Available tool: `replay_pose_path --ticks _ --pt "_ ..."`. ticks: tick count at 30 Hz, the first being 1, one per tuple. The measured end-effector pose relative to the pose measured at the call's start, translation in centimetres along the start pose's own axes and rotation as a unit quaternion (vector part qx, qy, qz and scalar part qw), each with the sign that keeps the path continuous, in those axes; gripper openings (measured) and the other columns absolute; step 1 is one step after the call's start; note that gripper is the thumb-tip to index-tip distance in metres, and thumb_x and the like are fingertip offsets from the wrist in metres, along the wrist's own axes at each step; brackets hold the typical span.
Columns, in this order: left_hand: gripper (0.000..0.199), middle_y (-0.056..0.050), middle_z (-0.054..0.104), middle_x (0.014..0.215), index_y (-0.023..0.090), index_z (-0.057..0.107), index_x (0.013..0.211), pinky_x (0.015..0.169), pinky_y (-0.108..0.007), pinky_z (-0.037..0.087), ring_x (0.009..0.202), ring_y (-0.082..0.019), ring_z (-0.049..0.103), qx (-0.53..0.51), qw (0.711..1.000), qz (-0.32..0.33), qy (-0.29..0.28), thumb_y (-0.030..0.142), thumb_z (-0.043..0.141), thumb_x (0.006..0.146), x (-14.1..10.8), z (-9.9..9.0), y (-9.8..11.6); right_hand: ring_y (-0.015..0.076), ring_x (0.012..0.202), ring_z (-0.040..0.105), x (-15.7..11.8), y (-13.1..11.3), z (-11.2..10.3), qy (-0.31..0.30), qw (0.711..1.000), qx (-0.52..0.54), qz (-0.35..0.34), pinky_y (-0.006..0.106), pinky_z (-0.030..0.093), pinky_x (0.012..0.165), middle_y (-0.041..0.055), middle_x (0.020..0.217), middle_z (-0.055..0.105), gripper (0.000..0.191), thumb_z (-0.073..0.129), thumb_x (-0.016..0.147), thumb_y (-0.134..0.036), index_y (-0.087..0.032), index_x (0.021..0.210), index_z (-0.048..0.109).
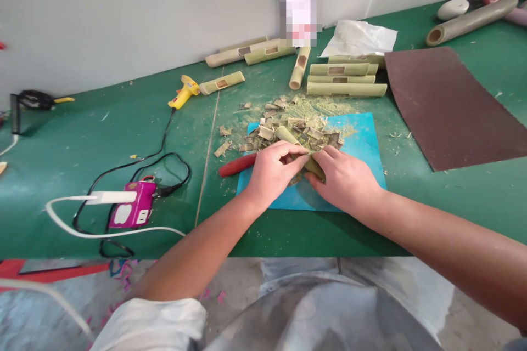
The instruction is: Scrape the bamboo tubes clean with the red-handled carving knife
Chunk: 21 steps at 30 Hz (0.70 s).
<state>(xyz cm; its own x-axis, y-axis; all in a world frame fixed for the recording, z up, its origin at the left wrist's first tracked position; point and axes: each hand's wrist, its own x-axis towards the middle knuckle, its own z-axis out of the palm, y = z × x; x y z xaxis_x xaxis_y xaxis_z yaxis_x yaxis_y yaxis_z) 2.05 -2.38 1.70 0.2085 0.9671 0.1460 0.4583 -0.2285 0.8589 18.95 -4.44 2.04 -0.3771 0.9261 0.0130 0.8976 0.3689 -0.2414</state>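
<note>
A short green bamboo tube (286,135) lies slantwise between my hands, over a blue sheet (362,142). My right hand (343,173) is closed around its nearer end. Thumb and forefinger of my left hand (276,167) are pinched together at the tube's middle; whatever is between those fingertips is too small or hidden to make out. Bamboo chips (315,132) and pale sawdust are heaped just beyond the hands. A red rod-like handle (236,165) rests beside my left hand, its other end hidden behind that hand.
Bamboo tubes with cut windows (346,89) lie towards the back. A yellow hot glue gun (183,93) sits left, its black cord running to a magenta power adapter (134,205). At right are a brown sheet (453,109) and a thick bamboo pipe (473,21).
</note>
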Motion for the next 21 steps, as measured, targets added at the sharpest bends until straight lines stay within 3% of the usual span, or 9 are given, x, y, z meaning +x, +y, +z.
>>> replay_pose_path --ticks 9,14,21 --pt "0.015 -0.005 0.068 0.091 0.018 0.073 0.096 0.08 -0.027 0.053 0.086 -0.015 0.065 0.083 0.987 0.137 0.004 0.019 0.058 0.093 -0.08 0.01 -0.62 0.0186 0.081 0.06 0.05 -0.06 0.16 0.004 1.0 0.006 -0.001 0.03 0.032 0.06 0.0067 0.094 0.063 0.02 0.053 0.09 -0.033 -0.016 0.097 0.061" --pt "0.02 -0.007 0.067 0.086 0.016 0.07 0.094 0.078 -0.031 0.051 0.084 -0.017 0.062 0.216 0.95 0.223 0.017 0.022 0.051 0.097 0.27 0.4 -0.71 0.0173 0.074 0.057 0.25 0.27 0.52 0.007 1.0 0.028 0.006 0.029 0.031 0.06 0.0071 0.09 0.062 0.019 0.051 0.09 -0.031 -0.015 0.091 0.06" --pt "0.027 -0.006 0.064 0.074 0.015 0.065 0.083 0.071 -0.032 0.045 0.073 -0.018 0.055 0.338 0.902 0.269 0.016 0.019 0.043 0.099 0.16 0.17 -0.29 0.0167 0.072 0.055 0.33 0.09 0.72 -0.001 0.999 0.036 -0.003 0.029 0.031 0.06 0.0079 0.087 0.061 0.02 0.048 0.091 -0.029 -0.014 0.089 0.06"
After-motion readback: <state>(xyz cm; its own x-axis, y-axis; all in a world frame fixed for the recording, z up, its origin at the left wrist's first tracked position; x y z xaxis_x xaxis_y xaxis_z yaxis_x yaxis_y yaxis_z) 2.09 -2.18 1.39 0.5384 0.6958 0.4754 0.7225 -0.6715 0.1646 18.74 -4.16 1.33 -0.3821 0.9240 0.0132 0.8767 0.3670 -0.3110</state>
